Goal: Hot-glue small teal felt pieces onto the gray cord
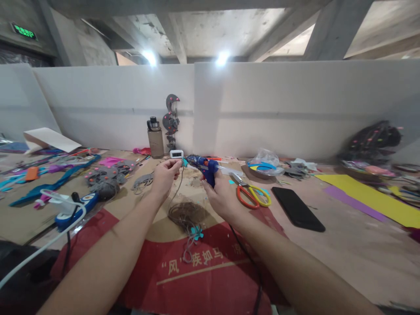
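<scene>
So the person's right hand (223, 197) is wrapped tight around the grip of a blue glue gun (207, 168), held up just over the middle of the table (344, 245) with its nozzle pointing left. The left hand (165, 175) has fingers pinched together on a tiny teal piece (185, 162), right at the nozzle tip, pretty much touching it. A thin brown cord (187, 214) hangs down from that pinch into a tangled bundle lying on the table between the two forearms. Just to the right of the gun hand sit scissors (251, 194) with orange and yellow handles, and a black phone (298, 208) lies flat a bit further right. A water bottle (155, 138) stands at the back by the white wall, a small white clock (176, 153) just beside it. A blue power strip (77, 208) is off to the left, yellow foam sheet (370, 197) far right
</scene>
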`<state>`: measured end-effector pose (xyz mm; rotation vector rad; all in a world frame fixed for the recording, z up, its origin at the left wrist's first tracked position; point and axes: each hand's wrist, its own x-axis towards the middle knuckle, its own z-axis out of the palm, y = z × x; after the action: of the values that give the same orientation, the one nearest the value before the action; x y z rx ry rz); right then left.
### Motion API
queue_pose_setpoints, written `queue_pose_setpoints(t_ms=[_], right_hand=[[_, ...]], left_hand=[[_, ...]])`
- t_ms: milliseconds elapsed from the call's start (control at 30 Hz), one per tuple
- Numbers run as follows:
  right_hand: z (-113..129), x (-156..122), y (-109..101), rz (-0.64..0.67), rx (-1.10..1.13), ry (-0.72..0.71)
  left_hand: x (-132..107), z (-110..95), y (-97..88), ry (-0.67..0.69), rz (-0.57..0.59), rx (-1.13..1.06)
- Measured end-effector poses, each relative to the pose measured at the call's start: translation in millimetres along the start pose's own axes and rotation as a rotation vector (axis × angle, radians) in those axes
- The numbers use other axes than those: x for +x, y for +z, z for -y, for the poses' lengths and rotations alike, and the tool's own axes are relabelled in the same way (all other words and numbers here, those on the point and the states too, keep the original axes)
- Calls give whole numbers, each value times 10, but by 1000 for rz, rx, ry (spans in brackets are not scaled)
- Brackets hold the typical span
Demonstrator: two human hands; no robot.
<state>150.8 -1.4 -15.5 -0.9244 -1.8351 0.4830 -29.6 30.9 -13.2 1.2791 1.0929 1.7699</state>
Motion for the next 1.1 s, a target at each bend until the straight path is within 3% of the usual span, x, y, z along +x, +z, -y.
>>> queue_pose_setpoints(t_ms=[1100], right_hand=[[10,3,-10,5,19,27]], left_hand=[[-1,-12,4,11,-13,25]])
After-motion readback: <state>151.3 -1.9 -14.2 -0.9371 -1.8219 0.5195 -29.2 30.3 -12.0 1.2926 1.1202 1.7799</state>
